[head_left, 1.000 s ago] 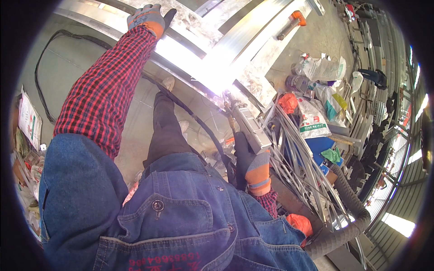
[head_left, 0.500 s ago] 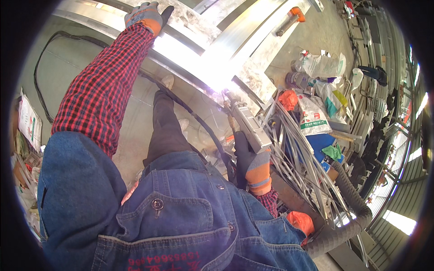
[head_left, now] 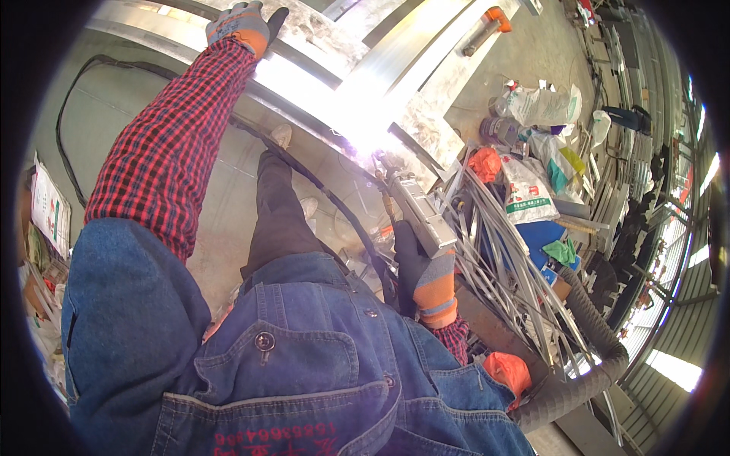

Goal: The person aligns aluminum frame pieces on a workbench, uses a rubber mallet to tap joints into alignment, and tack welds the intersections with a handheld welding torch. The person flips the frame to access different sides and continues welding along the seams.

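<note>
My right hand (head_left: 430, 281), in a grey and orange work glove, is closed around the grip of a boxy metal welding torch (head_left: 420, 214). Its tip meets the edge of a pale metal frame (head_left: 384, 64), where a white-violet glare hides the joint. At the upper left, my left hand (head_left: 242, 27) in a matching glove lies flat on the frame, thumb apart from the fingers, holding nothing. A dark cable (head_left: 346, 213) runs under the frame and down beside the torch hand.
A metal rod with an orange head (head_left: 489, 32) lies on the frame. To the right are thin metal strips (head_left: 511, 266), white bags (head_left: 526, 190), orange crumpled material (head_left: 484, 164) and a thick corrugated hose (head_left: 589, 323). Another bag (head_left: 50, 205) stands at far left.
The torch tip and its glare have shifted very slightly left along the frame. My left hand has moved a touch left, still resting on the metal.
</note>
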Action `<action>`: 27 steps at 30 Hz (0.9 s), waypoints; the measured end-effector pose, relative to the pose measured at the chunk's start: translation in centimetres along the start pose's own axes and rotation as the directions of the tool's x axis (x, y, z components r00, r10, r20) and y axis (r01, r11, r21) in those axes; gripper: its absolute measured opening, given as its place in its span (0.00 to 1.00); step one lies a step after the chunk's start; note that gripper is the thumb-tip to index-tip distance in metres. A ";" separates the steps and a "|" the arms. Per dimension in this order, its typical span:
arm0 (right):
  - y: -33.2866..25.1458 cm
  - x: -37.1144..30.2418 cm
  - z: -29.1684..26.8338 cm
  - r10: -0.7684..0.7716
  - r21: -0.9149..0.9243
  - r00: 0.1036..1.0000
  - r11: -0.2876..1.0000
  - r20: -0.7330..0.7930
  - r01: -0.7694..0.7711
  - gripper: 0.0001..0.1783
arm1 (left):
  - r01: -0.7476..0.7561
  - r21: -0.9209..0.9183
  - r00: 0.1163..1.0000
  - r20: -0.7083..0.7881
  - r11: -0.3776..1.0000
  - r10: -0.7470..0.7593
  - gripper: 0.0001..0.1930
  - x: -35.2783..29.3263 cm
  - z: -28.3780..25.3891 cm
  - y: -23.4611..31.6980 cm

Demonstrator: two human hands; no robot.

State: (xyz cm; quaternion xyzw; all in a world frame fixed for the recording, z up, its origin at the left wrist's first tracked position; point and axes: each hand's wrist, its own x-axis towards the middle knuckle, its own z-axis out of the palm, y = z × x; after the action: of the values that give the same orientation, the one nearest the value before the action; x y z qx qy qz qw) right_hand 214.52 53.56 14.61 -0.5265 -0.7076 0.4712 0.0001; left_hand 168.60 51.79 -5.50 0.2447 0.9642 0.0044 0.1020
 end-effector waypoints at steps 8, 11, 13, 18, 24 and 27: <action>0.4 -0.3 -0.2 0.043 -0.006 0.999 0.999 0.009 -0.043 0.18 | 0.015 0.043 0.999 -0.050 0.999 -0.013 0.45 0.7 1.0 -0.1; 0.3 -0.5 -0.3 0.017 -0.035 1.000 0.999 0.003 -0.017 0.18 | 0.002 0.056 0.999 -0.039 0.998 0.000 0.46 0.9 1.4 -0.3; 0.4 -0.5 -0.4 0.019 -0.069 1.000 0.997 0.013 -0.018 0.18 | 0.000 0.049 0.999 -0.040 0.999 0.002 0.46 1.0 1.5 -0.3; 0.9 -0.6 -0.4 0.020 -0.048 1.000 0.999 0.014 -0.020 0.19 | 0.030 0.045 0.999 -0.037 0.999 -0.028 0.46 0.8 1.3 -0.1; 1.7 -0.7 -0.3 -0.009 0.009 1.000 1.000 0.007 0.009 0.20 | 0.017 0.049 0.998 -0.061 0.999 -0.014 0.46 1.1 1.7 -0.2; 2.1 -0.7 -0.2 -0.023 -0.017 0.999 1.000 -0.022 0.023 0.17 | 0.021 0.046 0.999 -0.048 0.999 -0.018 0.46 1.3 2.0 -0.3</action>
State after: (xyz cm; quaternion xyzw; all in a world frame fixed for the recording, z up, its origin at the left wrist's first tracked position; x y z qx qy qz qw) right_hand 216.50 53.14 13.66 -0.5234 -0.7174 0.4596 0.0089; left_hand 167.71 52.10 -7.70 0.2373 0.9685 -0.0133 0.0735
